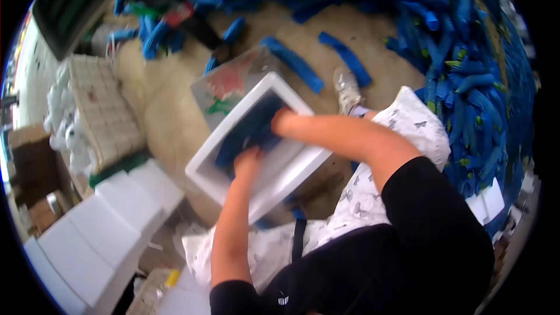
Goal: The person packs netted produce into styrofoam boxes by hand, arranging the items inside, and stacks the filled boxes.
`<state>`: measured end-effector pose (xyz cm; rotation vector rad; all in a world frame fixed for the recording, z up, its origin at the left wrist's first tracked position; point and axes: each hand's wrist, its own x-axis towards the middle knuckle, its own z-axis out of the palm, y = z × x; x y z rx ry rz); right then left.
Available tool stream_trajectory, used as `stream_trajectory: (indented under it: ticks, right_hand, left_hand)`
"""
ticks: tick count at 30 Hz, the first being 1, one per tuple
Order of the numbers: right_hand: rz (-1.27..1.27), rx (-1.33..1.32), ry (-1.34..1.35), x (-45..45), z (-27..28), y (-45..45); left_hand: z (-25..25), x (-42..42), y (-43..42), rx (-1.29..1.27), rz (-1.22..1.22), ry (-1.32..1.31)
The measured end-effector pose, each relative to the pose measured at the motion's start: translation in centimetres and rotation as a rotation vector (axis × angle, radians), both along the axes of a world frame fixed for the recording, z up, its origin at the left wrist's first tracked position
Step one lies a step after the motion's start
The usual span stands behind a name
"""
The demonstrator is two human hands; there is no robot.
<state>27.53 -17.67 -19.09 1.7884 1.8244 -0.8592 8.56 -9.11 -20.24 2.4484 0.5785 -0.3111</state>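
A white foam box (284,90) stands tilted in my view, with dark blue contents (248,122) inside, too blurred to tell apart. My left hand (248,156) reaches down into the box at its near left part, touching or close to the blue contents. Over the box's far right wall my right hand (283,121) dips in at the blue contents too. The fingers of both hands are hidden or smeared, so I cannot see what they grip.
Long blue-sleeved pieces with green tips (466,96) are heaped at the right and far side. Loose blue pieces (344,58) lie on the floor near my shoe (348,88). White foam boxes (96,227) line the left, beside a woven basket (105,102) with plastic bags.
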Motion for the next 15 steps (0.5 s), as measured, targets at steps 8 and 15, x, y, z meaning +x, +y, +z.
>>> stream_trajectory:
  ticks: [8, 15]
  right_hand:
    - [-0.038, 0.131, 0.256, -3.1, 1.4, -12.9]
    - [0.307, 0.896, 0.410, 9.9, 4.1, -11.0]
  left_hand:
    - [0.5, 2.2, -2.0, 0.273, -0.324, -0.029]
    - [1.8, 4.2, -1.7, 0.319, -0.359, 0.010]
